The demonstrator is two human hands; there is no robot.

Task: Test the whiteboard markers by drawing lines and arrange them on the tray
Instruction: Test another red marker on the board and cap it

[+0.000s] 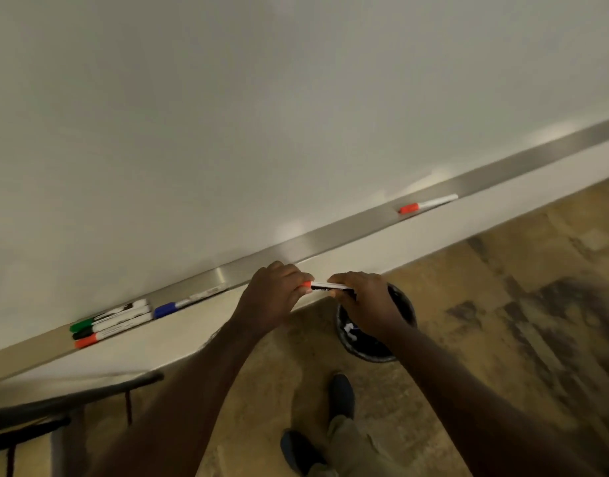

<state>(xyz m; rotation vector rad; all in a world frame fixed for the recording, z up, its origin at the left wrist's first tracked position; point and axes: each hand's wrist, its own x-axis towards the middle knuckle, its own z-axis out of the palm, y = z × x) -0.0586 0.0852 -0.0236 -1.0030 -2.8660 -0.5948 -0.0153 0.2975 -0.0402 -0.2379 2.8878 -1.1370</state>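
Red marker (325,287) pinched by left hand (275,294) (cap end) and right hand (361,297): pull straight apart, no twisting.

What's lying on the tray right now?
On the tray: green marker, black marker, red marker, then blue marker; another red marker far right. Both hands hide the stretch between.

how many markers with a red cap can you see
3: one at the front of the marker group on the tray's left, one alone far right on the tray, one held between both hands. Others may be hidden.
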